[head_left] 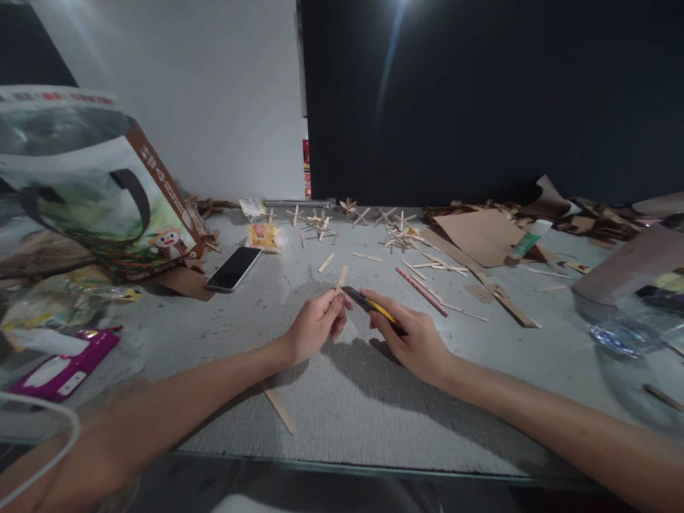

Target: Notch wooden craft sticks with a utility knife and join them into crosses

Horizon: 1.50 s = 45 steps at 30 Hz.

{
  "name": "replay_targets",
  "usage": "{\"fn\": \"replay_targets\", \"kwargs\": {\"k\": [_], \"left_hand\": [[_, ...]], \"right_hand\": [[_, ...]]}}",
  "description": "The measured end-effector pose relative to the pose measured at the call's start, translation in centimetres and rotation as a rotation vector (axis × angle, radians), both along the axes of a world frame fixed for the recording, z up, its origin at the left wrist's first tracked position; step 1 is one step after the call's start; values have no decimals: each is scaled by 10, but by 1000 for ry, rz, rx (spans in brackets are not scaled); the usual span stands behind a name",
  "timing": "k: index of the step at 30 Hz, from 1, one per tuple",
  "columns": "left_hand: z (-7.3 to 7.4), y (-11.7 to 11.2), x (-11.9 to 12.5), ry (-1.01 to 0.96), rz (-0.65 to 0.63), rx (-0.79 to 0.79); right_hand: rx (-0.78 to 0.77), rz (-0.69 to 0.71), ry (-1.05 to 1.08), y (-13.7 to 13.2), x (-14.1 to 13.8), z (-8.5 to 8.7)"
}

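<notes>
Near the middle of the table, my left hand (319, 320) pinches a flat wooden craft stick (343, 275), whose upper end points away from me. My right hand (409, 333) is closed around a yellow and black utility knife (380, 308). The knife's dark front end meets the stick just above my left fingertips; whether the blade is touching the wood I cannot tell. Another craft stick (281, 411) lies on the table, partly under my left forearm. Beyond my hands lie a short stick piece (325, 262) and a red patterned strip (422, 291).
Crossed-stick pieces (403, 236) are scattered at the back. A phone (234, 269), a large printed bag (107, 206) and a purple device (67, 365) with a white cable stand left. Cardboard (481, 235), a glue stick (531, 239) and a clear glass dish (620, 335) occupy the right.
</notes>
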<state>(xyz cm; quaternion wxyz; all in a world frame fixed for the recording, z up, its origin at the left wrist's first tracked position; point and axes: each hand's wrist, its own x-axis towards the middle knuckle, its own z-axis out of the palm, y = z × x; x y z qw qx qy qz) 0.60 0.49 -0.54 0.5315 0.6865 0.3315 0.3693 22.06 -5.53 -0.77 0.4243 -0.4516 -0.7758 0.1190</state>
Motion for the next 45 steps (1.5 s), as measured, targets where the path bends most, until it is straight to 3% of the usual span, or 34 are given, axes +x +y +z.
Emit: {"fn": "replay_targets", "kwargs": {"k": [21, 39, 45], "left_hand": [[8, -5, 1, -120, 12, -55], [11, -11, 0, -101, -64, -26], [12, 6, -6, 40, 91, 86]], "right_hand": [[46, -23, -16, 9, 6, -6], [113, 82, -101, 15, 12, -2], [23, -25, -160, 18, 12, -5]]}}
